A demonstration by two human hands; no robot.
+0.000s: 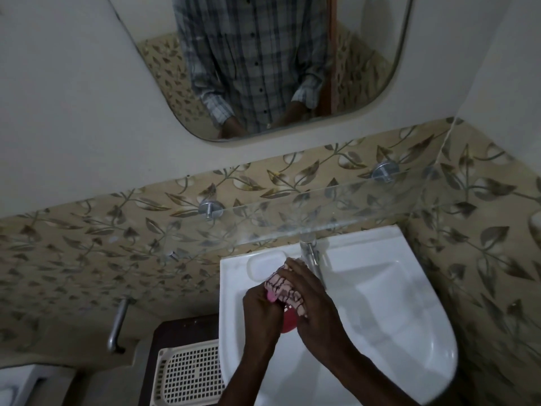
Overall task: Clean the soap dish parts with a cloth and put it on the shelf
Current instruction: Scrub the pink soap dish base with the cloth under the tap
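Note:
Over the white sink point(409, 326) both hands meet around a pink soap dish part point(288, 320), of which only a pink edge and a red-pink underside show. My left hand point(262, 309) grips the part from the left. My right hand point(313, 303) presses a pink cloth with dark lines point(285, 290) onto it from above. The cloth hides most of the part. A clear glass shelf point(336, 212) runs along the tiled wall just above the sink, on round metal brackets.
A chrome tap point(311, 253) stands right behind my hands. A moulded soap recess point(265, 266) lies in the sink rim. A cream perforated basket point(187, 373) sits on a dark stand at the lower left. A metal handle point(118, 323) projects from the wall. A mirror point(263, 63) hangs above.

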